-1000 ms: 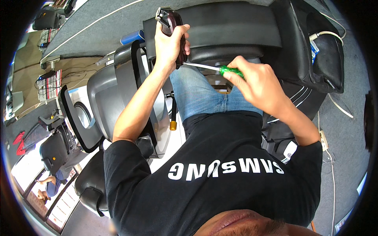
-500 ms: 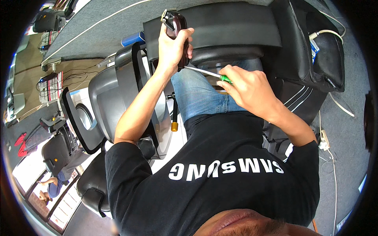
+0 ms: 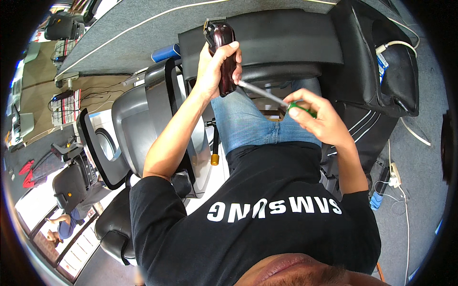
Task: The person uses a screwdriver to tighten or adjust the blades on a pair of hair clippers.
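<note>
A glossy dark-red hair clipper [image 3: 228, 71] is gripped in my left hand [image 3: 208, 71], its blade end pointing up and away from me. The thumb lies across the clipper's body and the fingers wrap round its right side. My right hand [image 3: 322, 119] is closed on the green handle of a screwdriver [image 3: 263, 93]. The metal shaft slants up and left toward the clipper's near half. Its tip ends beside my left fingertips; whether it touches the clipper I cannot tell. Both hands are above my jeans-clad lap [image 3: 245, 121].
A black padded seat [image 3: 281, 35] lies just beyond my hands, with a black armchair part [image 3: 353, 57] at right. Dark salon chairs [image 3: 133, 112] stand at left, near a blue cylinder [image 3: 165, 53]. White cable [image 3: 405, 44] and a power strip [image 3: 395, 174] are at right.
My right hand has moved right and slightly nearer to me with the screwdriver, its fingers looser on the handle. The clipper has come slightly right and nearer, turned more upright.
</note>
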